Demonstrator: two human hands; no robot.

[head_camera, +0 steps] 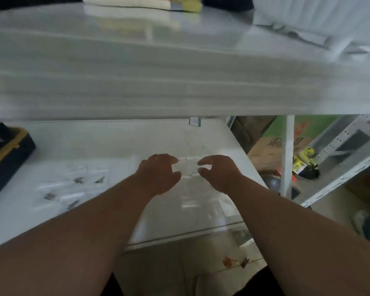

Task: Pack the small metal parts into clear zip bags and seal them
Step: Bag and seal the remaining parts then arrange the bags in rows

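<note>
I have both hands out over the right part of the desk (107, 135), near its right edge. My left hand (158, 174) and right hand (219, 174) each pinch one end of a clear zip bag (188, 167), fingers and thumb curled onto its top strip. The picture is blurred, so I cannot tell whether any metal part is inside, or whether the strip is already pressed shut.

Toward the desk's left side lie several filled bags (73, 186), dark metal parts (78, 180) showing through them, with a dark case (6, 154) at the left edge.

I judge the step in hand is sealing. To do it well I would keep the strip level and taut between the two pinches, then run one thumb and finger along it from end to end, pressing firmly so no gap stays open.
</note>
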